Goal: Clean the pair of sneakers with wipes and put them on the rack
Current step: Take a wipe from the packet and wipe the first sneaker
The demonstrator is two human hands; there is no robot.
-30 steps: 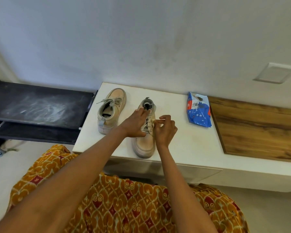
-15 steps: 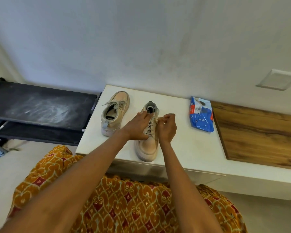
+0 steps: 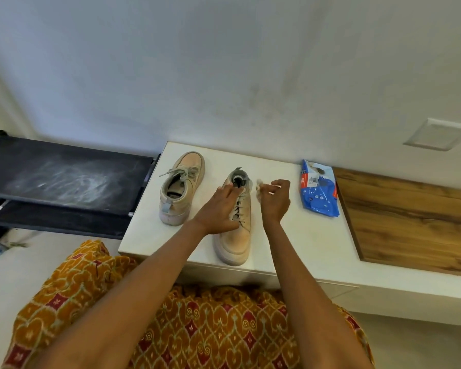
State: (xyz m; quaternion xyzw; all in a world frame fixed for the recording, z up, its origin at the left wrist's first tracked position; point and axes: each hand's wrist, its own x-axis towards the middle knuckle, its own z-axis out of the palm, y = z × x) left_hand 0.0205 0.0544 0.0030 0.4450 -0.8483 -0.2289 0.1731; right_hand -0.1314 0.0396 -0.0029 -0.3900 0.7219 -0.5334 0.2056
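Head view shows the left hand (image 3: 218, 211) laid flat over the laces and collar of the near sneaker (image 3: 236, 230), fingers spread, steadying it on the white counter (image 3: 298, 235). Your right hand (image 3: 274, 201) hovers just beside the shoe's collar, fingers pinched on a small crumpled wipe (image 3: 258, 186).

Keep the left hand pressing down so the shoe does not slide toward the counter edge; its toe sits close to that edge. Refold the wipe to a clean face before each pass, and work from collar toward toe. The wipe looks small and already soiled, so you probably need a fresh one from the blue wipes pack (image 3: 318, 191), which lies near your right hand.

Both shoes are beige with pale soles and grey laces. The near one shows dull smudging over the toe. The second sneaker (image 3: 181, 187) stands well apart to the left, pointing the opposite way, beside the black rack (image 3: 64, 177), whose top shelf is dusty.
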